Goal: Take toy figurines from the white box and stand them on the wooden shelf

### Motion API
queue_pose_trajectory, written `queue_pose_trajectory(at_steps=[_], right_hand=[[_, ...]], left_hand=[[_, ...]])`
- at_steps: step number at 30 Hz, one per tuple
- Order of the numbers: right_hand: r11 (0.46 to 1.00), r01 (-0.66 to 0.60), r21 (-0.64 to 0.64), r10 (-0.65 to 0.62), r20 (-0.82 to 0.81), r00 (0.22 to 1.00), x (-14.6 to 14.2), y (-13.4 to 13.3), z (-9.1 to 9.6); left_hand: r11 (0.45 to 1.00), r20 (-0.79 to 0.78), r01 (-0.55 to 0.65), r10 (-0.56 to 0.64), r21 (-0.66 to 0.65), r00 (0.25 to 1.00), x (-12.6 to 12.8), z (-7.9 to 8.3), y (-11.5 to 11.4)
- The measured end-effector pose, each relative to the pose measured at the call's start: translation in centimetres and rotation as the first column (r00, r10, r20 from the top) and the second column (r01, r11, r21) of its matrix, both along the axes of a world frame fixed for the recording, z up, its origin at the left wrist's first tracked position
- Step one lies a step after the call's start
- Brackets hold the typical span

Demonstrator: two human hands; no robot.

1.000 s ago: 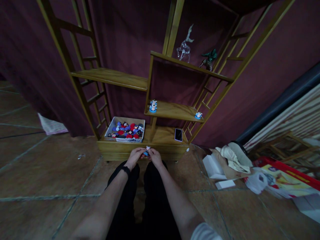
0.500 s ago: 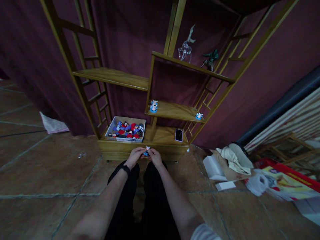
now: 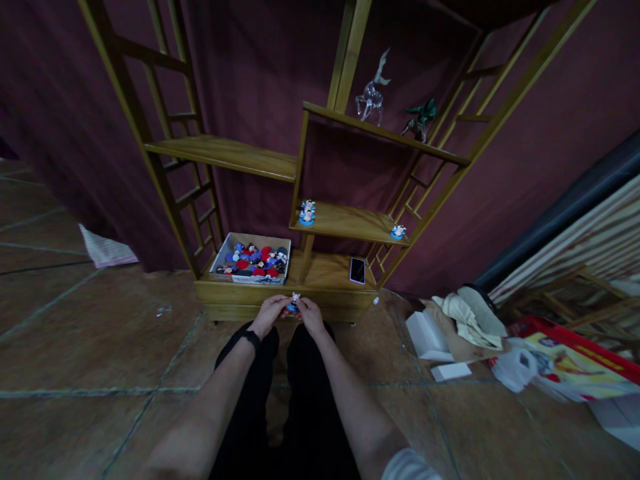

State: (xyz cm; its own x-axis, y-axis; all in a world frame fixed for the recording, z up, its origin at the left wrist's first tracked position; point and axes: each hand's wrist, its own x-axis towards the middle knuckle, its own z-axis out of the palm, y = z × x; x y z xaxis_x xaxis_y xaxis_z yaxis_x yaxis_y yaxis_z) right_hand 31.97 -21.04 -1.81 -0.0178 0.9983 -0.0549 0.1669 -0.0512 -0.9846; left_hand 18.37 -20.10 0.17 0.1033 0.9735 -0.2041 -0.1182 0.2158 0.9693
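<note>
A small figurine [image 3: 294,303] with a blue base is held upright between my two hands, just in front of the cabinet's lower edge. My left hand [image 3: 271,312] pinches it from the left, and my right hand [image 3: 311,315] grips its other side. Behind and to the left, a cardboard box [image 3: 250,279] holds many figurines with red, purple and dark round bases. On the middle shelf [image 3: 350,220], blue-based figurines [image 3: 307,215] stand one behind the other at the left end. One more blue-based figurine [image 3: 398,232] is at the right end.
A phone [image 3: 357,270] lies on the cabinet's low top. Higher up stand a clear glass horse [image 3: 371,100] and a dark green figure [image 3: 421,121]. White boxes [image 3: 429,337], a plastic bag [image 3: 517,365] and a red-yellow carton [image 3: 580,360] sit on the floor at right.
</note>
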Motion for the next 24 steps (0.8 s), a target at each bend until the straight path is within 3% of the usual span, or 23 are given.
queue_pose_trajectory(at_steps=[14,20,24], right_hand=[[0.999,0.029,0.014,-0.030,0.073,0.997,-0.1,-0.4,0.5],[0.995,0.058,0.087,-0.072,0.170,0.983,-0.1,-0.8,1.2],[0.996,0.039,0.075,-0.048,0.136,0.989,0.0,-0.7,1.1]], left_hand=[[0.998,0.072,-0.015,0.019,-0.068,0.997,0.1,0.1,0.2],[0.999,0.099,0.030,-0.027,-0.029,0.995,0.1,0.0,0.0],[0.999,0.069,0.031,-0.031,-0.013,0.997,0.1,0.1,0.0]])
